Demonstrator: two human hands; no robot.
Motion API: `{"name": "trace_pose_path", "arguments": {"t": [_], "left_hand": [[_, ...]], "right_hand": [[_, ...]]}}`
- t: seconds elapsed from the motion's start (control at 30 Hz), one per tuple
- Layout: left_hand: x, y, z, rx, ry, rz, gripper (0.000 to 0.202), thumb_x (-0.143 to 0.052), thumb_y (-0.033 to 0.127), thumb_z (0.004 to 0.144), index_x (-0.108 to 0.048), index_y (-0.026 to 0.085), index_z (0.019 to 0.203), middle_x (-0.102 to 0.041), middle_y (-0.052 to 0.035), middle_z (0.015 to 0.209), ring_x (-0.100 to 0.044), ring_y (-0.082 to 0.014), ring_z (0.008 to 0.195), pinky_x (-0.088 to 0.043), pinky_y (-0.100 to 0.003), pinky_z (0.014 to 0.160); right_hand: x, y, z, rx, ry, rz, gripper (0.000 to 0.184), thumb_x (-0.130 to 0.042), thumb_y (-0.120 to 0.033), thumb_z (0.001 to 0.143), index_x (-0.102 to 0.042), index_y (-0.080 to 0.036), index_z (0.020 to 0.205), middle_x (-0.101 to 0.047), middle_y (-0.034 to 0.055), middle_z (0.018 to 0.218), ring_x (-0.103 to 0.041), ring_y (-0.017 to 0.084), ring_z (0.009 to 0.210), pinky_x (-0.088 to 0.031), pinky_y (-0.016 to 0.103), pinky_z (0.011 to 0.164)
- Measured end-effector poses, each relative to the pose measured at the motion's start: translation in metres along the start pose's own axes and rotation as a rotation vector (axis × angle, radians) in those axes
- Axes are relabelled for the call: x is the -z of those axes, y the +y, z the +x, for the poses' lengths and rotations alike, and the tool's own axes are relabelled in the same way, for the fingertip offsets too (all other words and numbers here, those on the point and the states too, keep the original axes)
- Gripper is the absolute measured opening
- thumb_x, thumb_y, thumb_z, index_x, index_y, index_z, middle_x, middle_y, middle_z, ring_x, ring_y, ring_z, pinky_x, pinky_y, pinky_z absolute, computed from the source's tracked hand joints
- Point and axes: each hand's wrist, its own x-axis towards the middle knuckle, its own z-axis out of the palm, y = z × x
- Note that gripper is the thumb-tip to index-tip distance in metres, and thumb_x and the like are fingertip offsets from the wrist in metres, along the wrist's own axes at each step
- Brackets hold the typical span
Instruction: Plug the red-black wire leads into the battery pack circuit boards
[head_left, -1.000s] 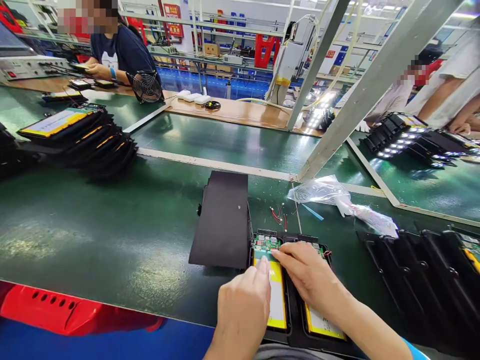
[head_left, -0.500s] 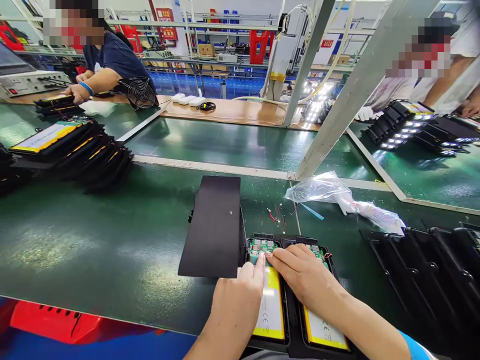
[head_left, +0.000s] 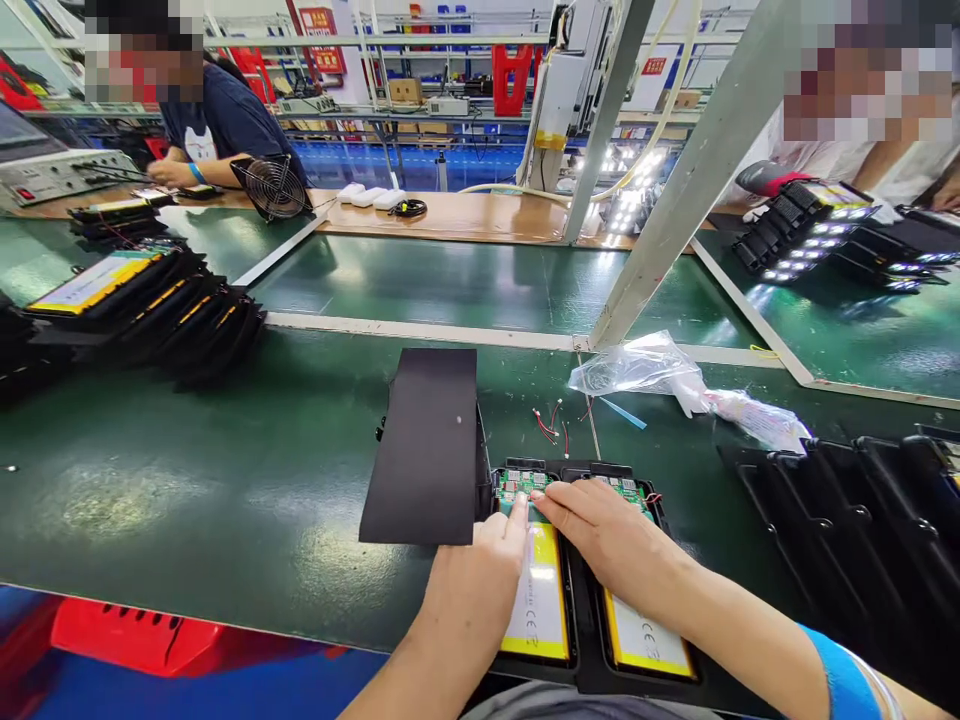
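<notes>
In the head view a black folding case (head_left: 589, 600) lies unfolded before me, with two yellow-and-white battery packs, the left pack (head_left: 541, 590) and the right pack (head_left: 646, 640). A green circuit board (head_left: 517, 484) sits at the top of the left half, and another board (head_left: 626, 488) tops the right one. My left hand (head_left: 484, 560) is closed, its index fingertip at the left board's lower edge. My right hand (head_left: 600, 525) reaches across from the right, fingers pressed together, their tips meeting my left fingertip. Anything pinched between them is too small or hidden to make out.
A black panel (head_left: 421, 445) stands left of the case. Red-and-black wire leads (head_left: 551, 428) and a clear plastic bag (head_left: 645, 368) lie beyond. Stacked black cases (head_left: 847, 530) are at right, others (head_left: 150, 300) at left. A metal post (head_left: 675, 190) rises ahead; co-workers sit opposite.
My hands stay at the left board with almost no shift. The left co-worker's arm has drawn back from the battery stack. At right, a co-worker's dark-sleeved arm now reaches over the lit cases.
</notes>
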Motion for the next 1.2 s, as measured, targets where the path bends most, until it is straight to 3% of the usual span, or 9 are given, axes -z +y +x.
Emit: {"name": "trace_pose_path", "arguments": {"t": [0.13,0.23,0.33,0.4,0.53,0.67,0.9,1.1,1.2], "left_hand": [[0.008,0.013,0.006,0.336,0.010,-0.330,0.028,-0.034,0.030,0.095,-0.057,0.024,0.110,-0.071,-0.0025,0.090,-0.068,-0.0189,0.078,-0.044,-0.026,0.058],[0.020,0.025,0.016,0.523,-0.022,-0.369,0.022,-0.036,0.032,0.093,-0.056,0.024,0.097,-0.070,-0.0010,0.076,-0.068,-0.0211,0.074,-0.037,-0.027,0.053],[0.030,0.032,0.023,0.568,-0.026,-0.341,0.020,-0.036,0.029,0.092,-0.055,0.023,0.094,-0.069,-0.0025,0.077,-0.068,-0.0216,0.079,-0.035,-0.026,0.055],[0.035,0.034,0.026,0.582,-0.040,-0.333,0.019,-0.037,0.029,0.092,-0.055,0.023,0.095,-0.069,-0.0039,0.079,-0.068,-0.0224,0.081,-0.035,-0.026,0.056],[0.038,0.035,0.027,0.599,-0.035,-0.341,0.018,-0.038,0.028,0.091,-0.055,0.022,0.092,-0.069,-0.0047,0.078,-0.067,-0.0224,0.079,-0.036,-0.027,0.058],[0.036,0.035,0.028,0.597,-0.028,-0.334,0.017,-0.039,0.026,0.090,-0.055,0.022,0.088,-0.067,-0.0030,0.071,-0.067,-0.0207,0.073,-0.033,-0.026,0.055],[0.026,0.030,0.029,0.556,0.022,-0.341,0.016,-0.041,0.027,0.088,-0.053,0.023,0.077,-0.064,-0.0002,0.066,-0.064,-0.0184,0.066,-0.023,-0.025,0.048],[0.023,0.027,0.032,0.518,0.021,-0.318,0.017,-0.040,0.025,0.087,-0.053,0.024,0.076,-0.062,-0.0008,0.064,-0.064,-0.0192,0.065,-0.021,-0.025,0.047],[0.026,0.028,0.032,0.518,0.022,-0.302,0.017,-0.039,0.025,0.089,-0.054,0.024,0.081,-0.065,-0.0022,0.069,-0.066,-0.0215,0.070,-0.025,-0.025,0.048]], "right_hand": [[0.007,-0.003,0.011,-0.451,0.098,0.328,0.013,-0.045,-0.019,0.090,-0.058,-0.022,0.091,-0.061,0.0028,0.090,-0.058,0.017,0.083,-0.049,0.032,0.072],[0.005,-0.002,0.025,-0.576,0.124,0.326,0.006,-0.055,-0.020,0.081,-0.055,-0.023,0.086,-0.057,0.0030,0.092,-0.055,0.021,0.089,-0.047,0.039,0.078],[-0.004,0.001,0.033,-0.555,0.160,0.330,0.039,-0.057,-0.019,0.076,-0.051,-0.022,0.114,-0.049,0.0088,0.119,-0.047,0.026,0.111,-0.042,0.046,0.094],[-0.010,0.004,0.034,-0.536,0.155,0.349,0.050,-0.057,-0.018,0.074,-0.046,-0.020,0.122,-0.044,0.0108,0.128,-0.041,0.026,0.120,-0.037,0.046,0.101],[-0.012,0.008,0.034,-0.536,0.077,0.394,0.044,-0.057,-0.020,0.075,-0.050,-0.017,0.118,-0.055,0.0101,0.122,-0.044,0.026,0.119,-0.036,0.045,0.101],[-0.006,0.009,0.039,-0.587,-0.016,0.427,0.030,-0.059,-0.022,0.075,-0.057,-0.020,0.105,-0.064,0.0068,0.106,-0.053,0.025,0.105,-0.041,0.040,0.089],[-0.004,0.012,0.047,-0.604,-0.054,0.395,0.019,-0.058,-0.016,0.068,-0.057,-0.020,0.086,-0.065,0.0044,0.087,-0.057,0.021,0.086,-0.041,0.030,0.072],[-0.006,0.008,0.047,-0.594,-0.038,0.375,0.019,-0.060,-0.016,0.069,-0.057,-0.019,0.087,-0.064,0.0054,0.089,-0.056,0.022,0.088,-0.041,0.033,0.074],[0.004,0.016,0.039,-0.551,0.038,0.418,0.031,-0.063,-0.019,0.071,-0.056,-0.019,0.101,-0.063,0.0057,0.103,-0.056,0.021,0.095,-0.043,0.033,0.080]]}}
